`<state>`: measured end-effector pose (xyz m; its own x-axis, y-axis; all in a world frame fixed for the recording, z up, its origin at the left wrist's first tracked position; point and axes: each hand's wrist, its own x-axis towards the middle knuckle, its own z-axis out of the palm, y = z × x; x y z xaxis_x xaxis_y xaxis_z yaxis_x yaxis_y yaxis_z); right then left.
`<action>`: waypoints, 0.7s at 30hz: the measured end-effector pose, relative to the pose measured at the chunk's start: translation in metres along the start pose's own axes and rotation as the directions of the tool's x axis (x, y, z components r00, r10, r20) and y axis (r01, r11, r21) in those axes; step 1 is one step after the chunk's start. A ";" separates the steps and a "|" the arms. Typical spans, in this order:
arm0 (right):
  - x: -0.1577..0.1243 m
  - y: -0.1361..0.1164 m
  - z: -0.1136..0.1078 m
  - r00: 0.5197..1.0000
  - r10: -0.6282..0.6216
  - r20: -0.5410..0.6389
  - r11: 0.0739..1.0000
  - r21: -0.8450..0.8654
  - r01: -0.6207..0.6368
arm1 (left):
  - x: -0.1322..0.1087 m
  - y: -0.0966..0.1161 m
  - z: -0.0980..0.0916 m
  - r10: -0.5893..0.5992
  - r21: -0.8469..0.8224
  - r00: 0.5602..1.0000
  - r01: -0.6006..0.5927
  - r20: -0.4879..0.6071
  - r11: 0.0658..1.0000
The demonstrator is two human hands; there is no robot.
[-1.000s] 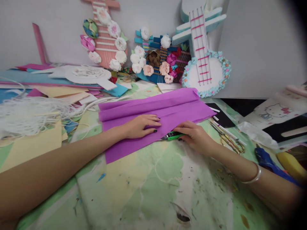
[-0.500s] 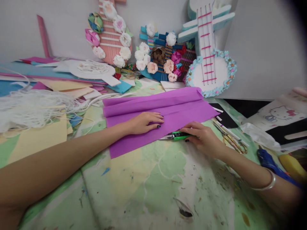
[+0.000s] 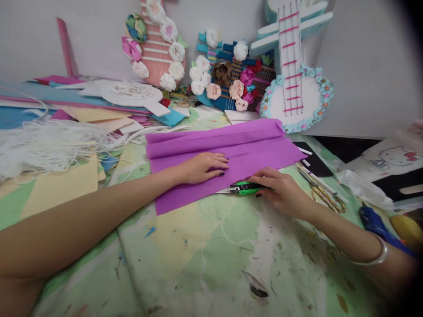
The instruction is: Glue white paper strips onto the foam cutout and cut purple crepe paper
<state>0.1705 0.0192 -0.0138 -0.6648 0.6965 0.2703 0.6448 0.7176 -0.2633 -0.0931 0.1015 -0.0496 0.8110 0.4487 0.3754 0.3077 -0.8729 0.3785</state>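
Note:
A sheet of purple crepe paper (image 3: 264,152) lies on the table, with a folded or rolled band along its far side. My left hand (image 3: 203,168) rests flat on the paper, fingers stretched to the right. Close by, my right hand (image 3: 280,189) grips a green and black utility knife (image 3: 246,188) at the paper's near edge. The knife lies low and nearly level, its blade pointing left; the blade tip reaches along and partly under the edge. Part of the handle is hidden by my fingers.
Gold-handled scissors (image 3: 327,198) and a blue glue gun (image 3: 376,224) lie on the right. White cord (image 3: 62,147) and coloured sheets cover the left. Flower-trimmed model instruments (image 3: 294,101) lean on the back wall. A green patterned cover (image 3: 185,268) with scraps spreads in front.
The knife has slid slightly left along the paper's near edge, with its blade further under it. My left hand stays flat on the paper. The whole view has shifted a little.

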 end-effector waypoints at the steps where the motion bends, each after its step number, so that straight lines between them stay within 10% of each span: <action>1: -0.001 0.000 0.000 1.000 0.001 0.000 1.000 -0.004 -0.001 | 0.000 0.000 0.000 0.001 -0.002 1.000 -0.001 -0.004 1.000; 21: 0.009 -0.014 0.008 0.999 -0.047 -0.001 0.999 0.010 0.047 | 0.000 -0.002 0.001 -0.021 -0.038 1.000 0.020 -0.018 0.999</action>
<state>0.1528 0.0154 -0.0149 -0.6939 0.6619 0.2836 0.6089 0.7496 -0.2594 -0.0929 0.1031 -0.0507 0.7954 0.4701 0.3826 0.3051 -0.8559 0.4175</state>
